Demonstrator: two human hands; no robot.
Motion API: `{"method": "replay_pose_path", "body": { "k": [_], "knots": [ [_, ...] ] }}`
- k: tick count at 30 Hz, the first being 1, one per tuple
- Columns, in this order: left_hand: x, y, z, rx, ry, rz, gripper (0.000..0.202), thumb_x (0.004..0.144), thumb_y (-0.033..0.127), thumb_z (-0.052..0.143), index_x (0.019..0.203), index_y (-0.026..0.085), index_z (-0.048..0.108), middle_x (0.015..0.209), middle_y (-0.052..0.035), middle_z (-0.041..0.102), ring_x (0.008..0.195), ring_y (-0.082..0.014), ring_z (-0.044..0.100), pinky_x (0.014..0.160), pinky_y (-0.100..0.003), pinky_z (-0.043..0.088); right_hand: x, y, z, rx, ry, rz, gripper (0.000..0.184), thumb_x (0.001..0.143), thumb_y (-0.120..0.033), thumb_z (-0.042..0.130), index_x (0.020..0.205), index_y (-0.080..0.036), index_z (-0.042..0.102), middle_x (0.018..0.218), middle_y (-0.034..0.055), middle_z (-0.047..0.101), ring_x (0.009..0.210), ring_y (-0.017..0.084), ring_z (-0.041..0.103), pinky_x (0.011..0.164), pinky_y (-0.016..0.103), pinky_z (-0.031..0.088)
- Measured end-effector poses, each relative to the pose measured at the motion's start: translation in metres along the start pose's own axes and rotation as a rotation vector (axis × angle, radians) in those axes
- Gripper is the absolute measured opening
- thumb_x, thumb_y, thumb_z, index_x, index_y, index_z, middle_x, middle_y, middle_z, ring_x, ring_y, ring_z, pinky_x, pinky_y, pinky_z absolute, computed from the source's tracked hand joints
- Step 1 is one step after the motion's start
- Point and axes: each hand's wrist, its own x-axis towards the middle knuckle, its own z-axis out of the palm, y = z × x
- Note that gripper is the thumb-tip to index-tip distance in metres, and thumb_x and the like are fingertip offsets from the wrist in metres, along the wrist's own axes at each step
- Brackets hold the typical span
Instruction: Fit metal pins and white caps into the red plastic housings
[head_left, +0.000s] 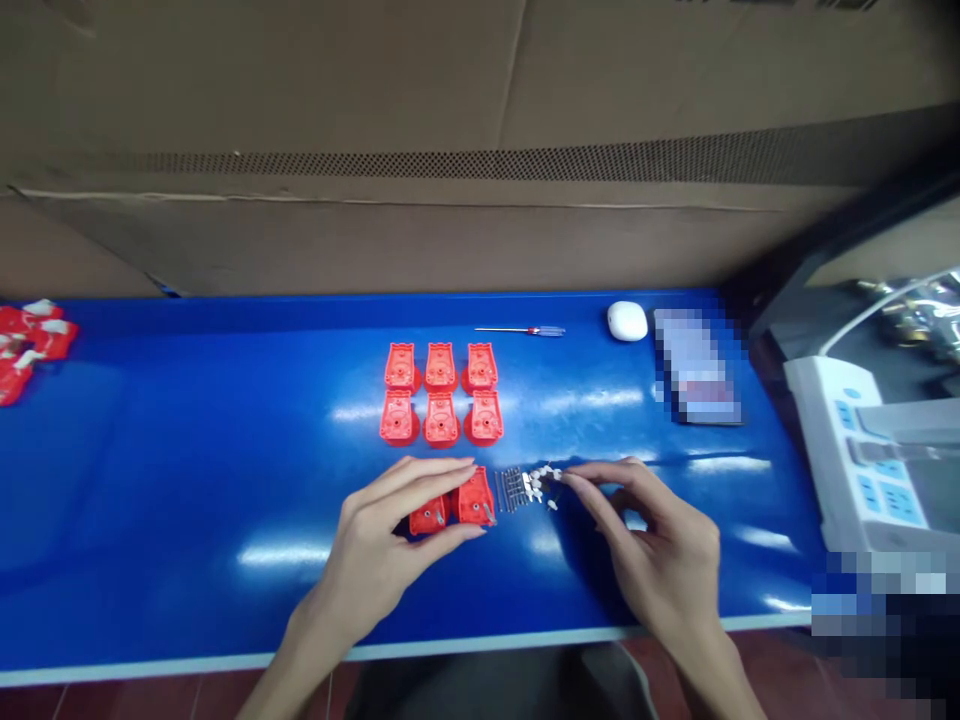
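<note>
My left hand [397, 515] reaches around two red plastic housings at the front, its fingers along the far side and its thumb along the near side. The right-hand red housing [472, 497] sits between the fingertips, open face up, with a metal pin in its near corner. Beside it is the other red housing [428, 516], partly covered by my fingers. My right hand [652, 535] pinches with thumb and forefinger at the right edge of some small white plastic parts [535, 484]. A row of thin metal pins [514, 489] lies between the hands.
Several more red housings [440, 418] stand in two rows behind my hands. Farther back are a screwdriver [525, 330], a white rounded case [627, 321] and a blurred flat item [697, 370]. Red and white parts [34, 340] lie far left; a white device [862, 450] stands right.
</note>
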Motion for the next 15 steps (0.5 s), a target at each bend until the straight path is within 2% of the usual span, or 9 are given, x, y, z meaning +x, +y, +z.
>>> {"method": "replay_pose_path", "body": {
  "k": [2, 7, 15],
  "knots": [
    [-0.0001, 0.0000, 0.0001, -0.001, 0.002, 0.002, 0.045, 0.096, 0.030, 0.090, 0.140, 0.034, 0.080, 0.139, -0.0052, 0.082, 0.121, -0.0262, 0.081, 0.107, -0.043, 0.069, 0.0000, -0.0032, -0.0007, 0.024, 0.003, 0.009, 0.018, 0.106, -0.048, 0.076, 0.106, -0.031, 0.081, 0.105, 0.0010, 0.081, 0.073, 0.018, 0.064, 0.083, 0.038, 0.054],
    [-0.0003, 0.0012, -0.0001, 0.001, -0.001, -0.008, 0.044, 0.097, 0.031, 0.090, 0.140, 0.033, 0.081, 0.139, -0.0055, 0.082, 0.121, -0.0273, 0.081, 0.107, -0.044, 0.069, 0.0006, -0.0089, -0.0030, 0.071, -0.058, 0.127, 0.022, 0.104, -0.050, 0.077, 0.104, -0.029, 0.083, 0.092, 0.0013, 0.075, 0.076, 0.019, 0.061, 0.069, 0.034, 0.047],
    [0.0012, 0.0027, -0.0005, 0.011, 0.004, 0.002, 0.044, 0.096, 0.030, 0.090, 0.139, 0.033, 0.081, 0.139, -0.0045, 0.083, 0.120, -0.0270, 0.082, 0.106, -0.044, 0.069, 0.0032, -0.0029, -0.0016, 0.046, -0.162, 0.140, 0.027, 0.104, -0.053, 0.074, 0.098, -0.028, 0.080, 0.082, -0.0001, 0.064, 0.075, 0.019, 0.054, 0.067, 0.033, 0.041]
  ]
}}
